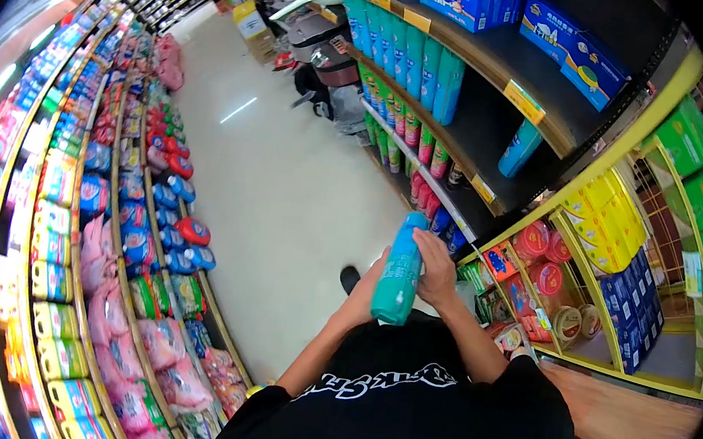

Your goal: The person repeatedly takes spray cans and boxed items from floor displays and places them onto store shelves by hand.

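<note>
One teal can [400, 268] held; right hand [436, 268] curled against it, left hand [365, 290] cupped behind.

- Left of our right fingers [430, 250], past the teal can [397, 281], we've got wide aisle floor [272, 158]!
- Just beyond them, blue cans [456, 237] block us.
- Farther ahead-right, we spot a gap before that lone can [520, 148].
- Right of them, the yellow rack [684, 80] bars us.

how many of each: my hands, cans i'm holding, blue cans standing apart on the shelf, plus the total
Hands (left hand, right hand): 2
Held can: 1
Lone blue can on the shelf: 1
Total: 4
</note>
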Demonstrator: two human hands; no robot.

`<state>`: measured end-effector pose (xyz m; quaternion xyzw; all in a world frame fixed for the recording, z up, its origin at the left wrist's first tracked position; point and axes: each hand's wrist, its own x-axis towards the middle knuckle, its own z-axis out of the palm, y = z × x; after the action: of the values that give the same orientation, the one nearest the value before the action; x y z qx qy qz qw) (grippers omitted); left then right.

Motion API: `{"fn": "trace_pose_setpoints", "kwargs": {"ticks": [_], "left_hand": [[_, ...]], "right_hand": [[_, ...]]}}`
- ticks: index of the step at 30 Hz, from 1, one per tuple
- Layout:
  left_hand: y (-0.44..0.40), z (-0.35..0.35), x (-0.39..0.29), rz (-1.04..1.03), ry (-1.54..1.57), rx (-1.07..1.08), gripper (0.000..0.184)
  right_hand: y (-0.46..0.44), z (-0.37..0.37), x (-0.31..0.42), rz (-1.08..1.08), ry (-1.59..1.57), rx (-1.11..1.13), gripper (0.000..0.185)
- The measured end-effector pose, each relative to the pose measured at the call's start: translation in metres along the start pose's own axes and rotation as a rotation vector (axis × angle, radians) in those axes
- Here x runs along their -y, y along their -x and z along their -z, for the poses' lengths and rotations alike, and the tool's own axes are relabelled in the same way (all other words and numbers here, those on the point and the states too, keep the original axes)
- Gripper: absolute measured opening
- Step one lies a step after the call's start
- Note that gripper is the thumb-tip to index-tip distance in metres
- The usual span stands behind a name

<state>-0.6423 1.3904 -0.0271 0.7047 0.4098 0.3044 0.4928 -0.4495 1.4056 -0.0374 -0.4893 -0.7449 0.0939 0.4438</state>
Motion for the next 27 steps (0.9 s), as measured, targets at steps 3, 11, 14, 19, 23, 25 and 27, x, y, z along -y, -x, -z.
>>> {"fn": "trace_pose_setpoints", "kwargs": {"ticks": [3, 11, 14, 19, 23, 25, 27], "left_hand": [[-0.063, 0.028, 0.014, -0.072, 0.072, 0.064, 0.079], [-0.226, 0.126, 0.011, -0.244, 0.074, 0.411, 0.080], [-0.285, 0.130, 0.034, -0.339, 0.019, 0.532, 0.087], [-0.354, 0.130, 0.032, -0.385, 0.062, 0.655, 0.090], [-0.389, 0.114, 0.039, -0.360, 0.061, 0.644, 0.092], [-0.411, 0.106, 0.044, -0.350, 0.089, 0.669, 0.096], [-0.423, 0.108, 0.048, -0.260, 0.089, 0.760, 0.099]], "right_hand": [[-0.042, -0.024, -0.035, -0.028, 0.059, -0.133, 0.064], [-0.149, -0.060, -0.091, -0.255, 0.345, -0.358, 0.067], [-0.167, -0.066, -0.117, -0.333, 0.400, -0.424, 0.069], [-0.197, -0.066, -0.146, -0.506, 0.422, -0.486, 0.069], [-0.204, -0.081, -0.196, -0.735, 0.263, -0.645, 0.067], [-0.215, -0.073, -0.206, -0.714, 0.356, -0.606, 0.066], [-0.216, -0.080, -0.215, -0.711, 0.437, -0.562, 0.066]]}}
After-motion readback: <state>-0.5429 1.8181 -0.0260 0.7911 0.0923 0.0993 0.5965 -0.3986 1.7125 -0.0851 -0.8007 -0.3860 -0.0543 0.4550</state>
